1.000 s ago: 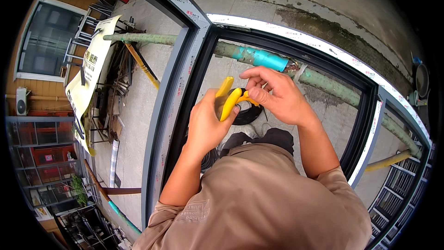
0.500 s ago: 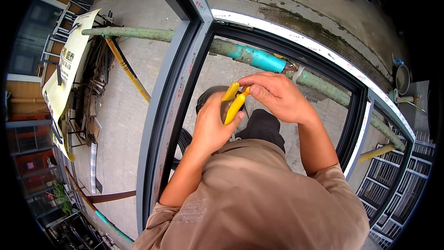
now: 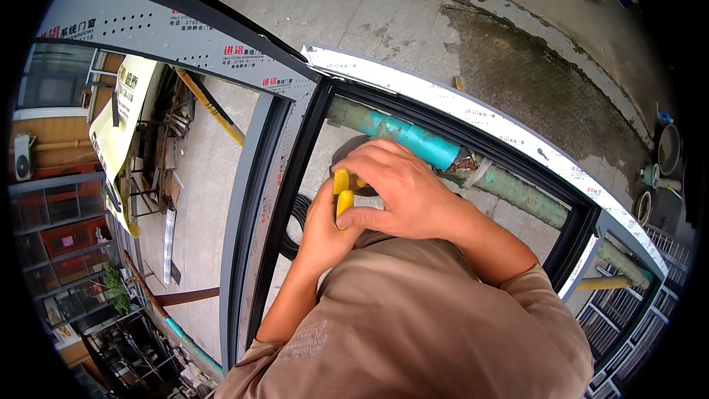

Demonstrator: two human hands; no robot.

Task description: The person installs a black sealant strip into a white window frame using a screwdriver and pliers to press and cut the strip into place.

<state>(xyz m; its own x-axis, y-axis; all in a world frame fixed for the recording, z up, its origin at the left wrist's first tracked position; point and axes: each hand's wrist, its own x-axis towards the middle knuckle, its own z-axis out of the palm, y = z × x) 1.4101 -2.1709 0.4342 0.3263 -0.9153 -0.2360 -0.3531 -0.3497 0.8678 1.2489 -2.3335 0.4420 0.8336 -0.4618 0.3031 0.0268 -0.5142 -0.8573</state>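
In front of my chest, both hands are on a yellow-handled hand tool point(image 3: 345, 207). It has two grips, like pliers or snips; its working end is hidden by my fingers. My left hand point(image 3: 317, 223) is closed around it from the left. From the right, my right hand point(image 3: 413, 191) arches over it, fingers at the upper grip and thumb near the lower one. Whether the right fingers grip the tool or something small beside it is hidden. A dark-grey window frame point(image 3: 258, 214) with white protective film surrounds the area beneath my hands.
A green pipe point(image 3: 513, 198) with a turquoise section point(image 3: 413, 139) runs behind the frame opening. A coil of black cable point(image 3: 294, 225) lies on the concrete at left. At far left hangs a cream banner point(image 3: 122, 129); metal frames point(image 3: 628, 325) stand at lower right.
My hands have come closer together and shifted left and slightly down with the yellow-handled tool. My right hand has moved from the tool's tip to curl over it. The view has turned.
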